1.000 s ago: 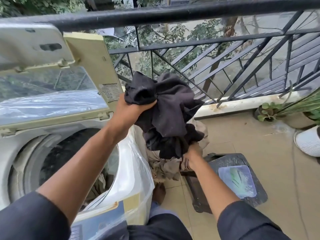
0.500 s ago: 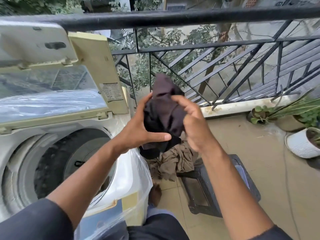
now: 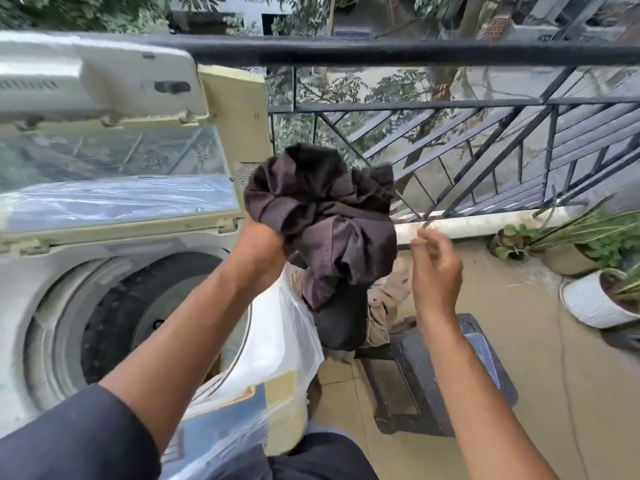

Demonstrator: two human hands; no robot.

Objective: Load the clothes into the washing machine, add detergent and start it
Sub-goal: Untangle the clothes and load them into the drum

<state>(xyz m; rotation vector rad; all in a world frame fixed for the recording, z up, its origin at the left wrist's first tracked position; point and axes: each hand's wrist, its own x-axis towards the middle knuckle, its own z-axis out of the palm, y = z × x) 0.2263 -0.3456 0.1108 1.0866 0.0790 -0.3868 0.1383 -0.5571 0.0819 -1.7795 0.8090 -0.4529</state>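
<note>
a bunched dark garment [image 3: 322, 220] is raised in the left hand [image 3: 258, 244], fingers clenched around its lower edge – just right of the washing machine's [image 3: 114, 271] open drum [image 3: 145, 317]. the right hand [image 3: 434, 268] hangs just beside the cloth, fingers loosely spread, holding nothing. below both hands, tan clothes [image 3: 386, 303] lie heaped on a dark stool [image 3: 433, 375]. behind the left hand, the lid's [image 3: 114, 161] sticker – too blurred to read.

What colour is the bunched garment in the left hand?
Dark brownish-black, plain, seen in the head view: garment, left hand.
</note>
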